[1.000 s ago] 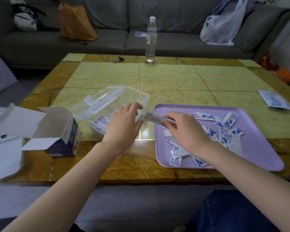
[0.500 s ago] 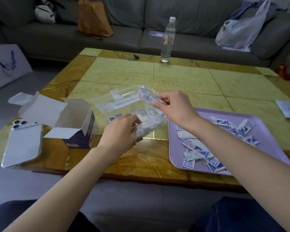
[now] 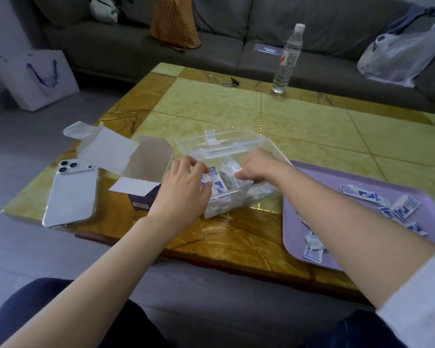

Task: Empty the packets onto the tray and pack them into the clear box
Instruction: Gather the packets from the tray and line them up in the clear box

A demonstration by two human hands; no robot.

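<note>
1. Packets (image 3: pixel 219 183): a good many already sit inside the clear box (image 3: pixel 239 146), standing and leaning in a loose bunch. More lie scattered on the tray (image 3: pixel 294 227) just to the right of the clear box.
2. The step in hand looks like packing. A clump is being set down into the clear box, so the emptying part seems done.
3. Left hand (image 3: pixel 183 194): it reaches in from the near left of the clear box, palm down. Its fingers curl over the left wall and the thumb lies against the near side, steadying it.
4. Right hand (image 3: pixel 256 167): it comes across from the tray side and dips into the clear box from the right. Its fingers are bent down and bunched together on the packets there, wrist raised above the rim.
5. The next move probably calls for letting go, squaring the clump so it stands tidy, then going back right for the loose ones. The lid stands open on the far side of the clear box, and room inside looks tight, so neat rows will matter.
6. A cardboard box (image 3: pixel 146 169) and a phone (image 3: pixel 72 194) lie left of the clear box.
</note>
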